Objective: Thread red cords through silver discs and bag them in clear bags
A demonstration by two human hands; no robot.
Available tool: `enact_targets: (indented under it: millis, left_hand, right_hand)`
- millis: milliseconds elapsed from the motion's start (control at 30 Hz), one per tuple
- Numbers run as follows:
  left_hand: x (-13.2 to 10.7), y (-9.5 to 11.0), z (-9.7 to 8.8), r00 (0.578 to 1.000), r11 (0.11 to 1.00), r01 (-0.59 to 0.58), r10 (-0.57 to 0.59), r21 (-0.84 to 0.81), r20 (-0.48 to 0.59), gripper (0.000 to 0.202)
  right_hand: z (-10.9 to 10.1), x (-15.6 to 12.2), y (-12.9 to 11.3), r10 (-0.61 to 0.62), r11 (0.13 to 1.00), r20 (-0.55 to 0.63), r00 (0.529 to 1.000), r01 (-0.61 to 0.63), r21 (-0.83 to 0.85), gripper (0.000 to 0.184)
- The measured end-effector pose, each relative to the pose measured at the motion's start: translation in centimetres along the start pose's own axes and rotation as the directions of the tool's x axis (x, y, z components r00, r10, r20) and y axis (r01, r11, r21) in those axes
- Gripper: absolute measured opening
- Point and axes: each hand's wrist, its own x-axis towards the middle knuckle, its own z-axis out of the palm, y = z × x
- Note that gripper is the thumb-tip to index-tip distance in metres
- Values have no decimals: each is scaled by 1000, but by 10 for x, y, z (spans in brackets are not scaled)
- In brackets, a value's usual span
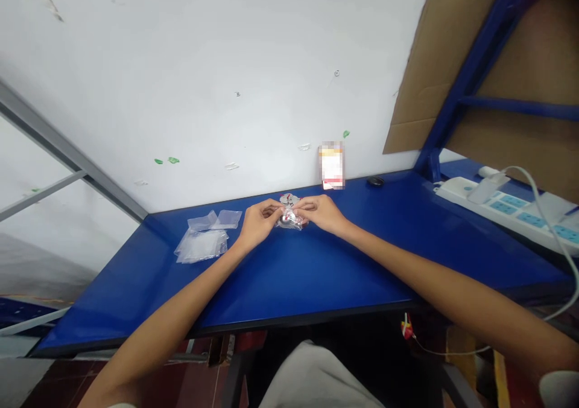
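Observation:
Between my two hands is a small clear plastic bag (292, 219) with something shiny and partly red inside; its contents are too small to name. My left hand (260, 219) pinches the bag's upper left edge between thumb and fingers. On the other side, my right hand (323, 213) grips the upper right edge the same way. Just behind the bag lie flat round grey pieces with dark and red marks (289, 200), partly hidden by my fingers. A loose pile of clear plastic bags (202, 245) rests to the left of my left hand.
A blue table (289, 281) runs along a white wall (226, 64). Against the wall stands a blurred-out card or box (332, 166), with a black round object (375, 181) to its right. A white power strip (511, 210) with a plugged-in cable lies at the right.

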Motion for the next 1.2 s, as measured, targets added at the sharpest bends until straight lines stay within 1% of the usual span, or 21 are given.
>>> enact_targets:
  millis: [33, 100, 200, 333, 400, 500, 567, 600, 633, 667, 700, 733, 767, 800, 833, 867, 900, 967, 1033, 1133, 1200]
  left_hand:
    - [0, 0, 1, 1000, 1000, 4, -4, -18, -2, 27]
    - [1, -1, 2, 999, 996, 22, -20, -81, 26, 29]
    - [2, 1, 3, 997, 986, 47, -36, -160, 70, 33]
    - [1, 1, 4, 999, 988, 25, -21, -154, 27, 31]
    - [2, 0, 3, 1000, 990, 19, -17, -138, 15, 30]
    - [8, -1, -5, 1000, 995, 20, -20, -102, 5, 29]
    - [15, -1, -18, 999, 1000, -4, 3, -23, -43, 27]
    - [20, -2, -27, 995, 998, -29, 34, 54, -89, 25]
    - [25, -3, -37, 986, 983, -60, 85, 171, -146, 22]
    - [30, -5, -48, 970, 942, -83, 152, 327, -192, 19]
    - [34, -8, -57, 951, 870, -95, 224, 484, -216, 16]
    - [38, -11, -65, 942, 780, -101, 275, 617, -193, 14]
    - [42, -16, -71, 946, 690, -101, 290, 717, -146, 13]
    - [44, -21, -74, 955, 608, -97, 279, 788, -98, 15]
    - [46, -26, -76, 968, 540, -94, 245, 836, -49, 18]
    - [48, -32, -75, 981, 492, -94, 195, 866, -4, 21]
    - [50, -37, -73, 989, 464, -94, 142, 881, 31, 23]
    - [55, -48, -68, 995, 456, -100, 58, 884, 82, 26]
    - [63, -55, -67, 993, 482, -107, 14, 870, 114, 25]
    - [76, -61, -77, 982, 538, -129, -46, 833, 182, 22]
    - [81, -60, -87, 962, 581, -159, -89, 798, 256, 22]
  right_hand:
    - [0, 0, 0, -2, 1000, -14, 1000, 2, 9, 19]
    - [0, 0, 0, -15, 999, -36, 999, 16, 28, 22]
    - [-3, 0, -1, -42, 998, -27, 999, 44, 54, 25]
    - [-8, 2, -1, 16, 990, 47, 999, -23, 142, 35]
    - [-8, 3, 1, 36, 988, 57, 998, -44, 146, 39]
    - [-6, 5, 3, -20, 996, 18, 1000, 19, 84, 37]
    - [-5, 6, 2, -91, 995, -38, 995, 93, 34, 32]
    - [-6, 6, 1, -126, 992, -69, 990, 127, 7, 30]
    - [-8, 6, 1, -156, 988, -95, 983, 155, -22, 28]
    - [-11, 6, 0, -182, 983, -115, 977, 177, -52, 26]
    - [-15, 7, 0, -201, 978, -126, 971, 192, -83, 24]
    - [-19, 7, 1, -216, 973, -128, 968, 201, -116, 23]
    - [-23, 7, 1, -229, 966, -125, 965, 209, -154, 22]
    - [-26, 7, 2, -244, 955, -119, 962, 217, -203, 21]
    - [-29, 7, 3, -259, 939, -108, 960, 223, -262, 20]
    - [-30, 7, 4, -270, 918, -95, 958, 227, -326, 19]
    - [-31, 6, 4, -280, 893, -80, 957, 229, -388, 19]
    - [-29, 4, 3, -286, 844, -54, 957, 225, -487, 19]
    - [-26, 1, 1, -292, 804, -38, 956, 224, -550, 18]
    - [-23, -1, -2, -323, 758, -28, 946, 241, -607, 18]
    - [-22, -1, -4, -340, 743, -29, 940, 249, -621, 19]
